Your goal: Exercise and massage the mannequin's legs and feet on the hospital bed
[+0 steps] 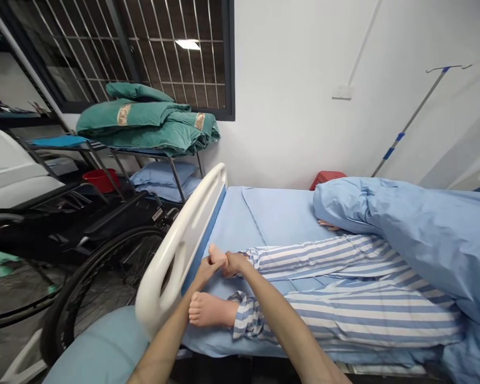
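- Blue-and-white striped pyjama legs [364, 309] of a figure lying on its back run in from 3 o'clock across a hospital bed, ending in two bare feet close to the footboard.
- Left hand [204, 269], reaching in from 7 o'clock, has its fingers closed around the toes of the upper bare foot [217, 255].
- Right hand [234, 262], reaching in from 5 o'clock, is clamped over the same foot, just below the striped trouser cuff. The two hands sit just beside each other, both gripping.
- Lower bare foot [211, 312] rests on the pale blue bed sheet [280, 216], its toes pointing at the footboard, with the left forearm passing just beside it and neither hand on it.
- Curved white plastic footboard [175, 261] stands at 8 o'clock, near both feet.
- Bunched light blue quilt [420, 240] covers the upper body at 2 o'clock.
- Black wheelchair [112, 234] with a large spoked wheel stands at 9 o'clock beyond the footboard.
- Folded teal quilts [144, 120] lie on a metal-framed cot [144, 154] at 11 o'clock, above pale blue pillows [164, 181] and beside a red plastic basin [101, 180].
- Metal drip stand [416, 120] leans at 2 o'clock against a white wall [288, 96].
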A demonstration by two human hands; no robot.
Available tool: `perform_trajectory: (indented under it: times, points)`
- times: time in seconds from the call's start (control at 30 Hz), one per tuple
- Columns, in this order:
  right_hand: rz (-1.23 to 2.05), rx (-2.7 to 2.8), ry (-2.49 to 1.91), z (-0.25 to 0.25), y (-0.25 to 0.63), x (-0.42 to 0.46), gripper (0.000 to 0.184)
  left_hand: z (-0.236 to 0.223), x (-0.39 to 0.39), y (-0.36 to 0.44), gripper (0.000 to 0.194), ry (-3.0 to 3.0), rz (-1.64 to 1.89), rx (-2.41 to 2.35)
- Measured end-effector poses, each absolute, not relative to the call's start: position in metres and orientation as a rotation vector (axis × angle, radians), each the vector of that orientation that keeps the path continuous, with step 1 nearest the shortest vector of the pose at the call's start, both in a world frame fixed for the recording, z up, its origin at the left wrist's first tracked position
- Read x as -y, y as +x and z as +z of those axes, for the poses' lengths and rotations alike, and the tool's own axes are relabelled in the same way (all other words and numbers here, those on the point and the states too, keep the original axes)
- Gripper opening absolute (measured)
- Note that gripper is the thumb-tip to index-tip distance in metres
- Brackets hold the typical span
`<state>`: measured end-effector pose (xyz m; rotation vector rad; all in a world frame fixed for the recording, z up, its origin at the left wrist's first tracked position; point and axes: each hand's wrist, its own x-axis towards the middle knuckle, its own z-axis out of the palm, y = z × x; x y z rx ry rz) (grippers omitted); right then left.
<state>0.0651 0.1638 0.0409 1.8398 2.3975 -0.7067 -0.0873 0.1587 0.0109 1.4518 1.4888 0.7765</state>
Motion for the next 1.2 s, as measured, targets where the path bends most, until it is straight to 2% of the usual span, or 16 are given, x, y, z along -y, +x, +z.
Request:
perform_trajectory:
  times: [0.2,0.3,0.4,0.6,0.73,0.87,1.07,1.2]
  points:
    - [-0.635,-2.356,1.804,0.041,0.063,-0.17,0.065,-0.028,-0.163,-0.063,0.039,1.312,1.111,-1.508]
    - [-0.614,-2.353,1.799,0.046,0.063,-0.167,0.063,-0.031,-0.159,-0.059,0.042,1.252,1.141,-1.565]
    - [-0.607,-2.354,1.822,0.047,0.064,-0.165,0.06,-0.022,-0.158,-0.063,0.043,1.292,1.021,-1.626]
    - [-0.625,-2.349,1.858,0.046,0.063,-0.164,0.059,0.018,-0.164,-0.08,0.041,1.605,0.549,-1.733]
    - [-0.616,-2.364,1.853,0.046,0.063,-0.163,0.059,0.036,-0.164,-0.086,0.039,1.706,0.465,-1.765]
    - [-0.585,-2.376,1.856,0.043,0.064,-0.163,0.06,0.029,-0.162,-0.085,0.035,1.651,0.638,-1.752]
    - [-0.554,-2.417,1.849,0.037,0.065,-0.166,0.058,-0.018,-0.16,-0.06,0.039,1.134,1.186,-1.54]
    - [-0.533,-2.44,1.856,0.033,0.065,-0.168,0.058,-0.035,-0.161,-0.052,0.038,1.11,1.221,-1.597]
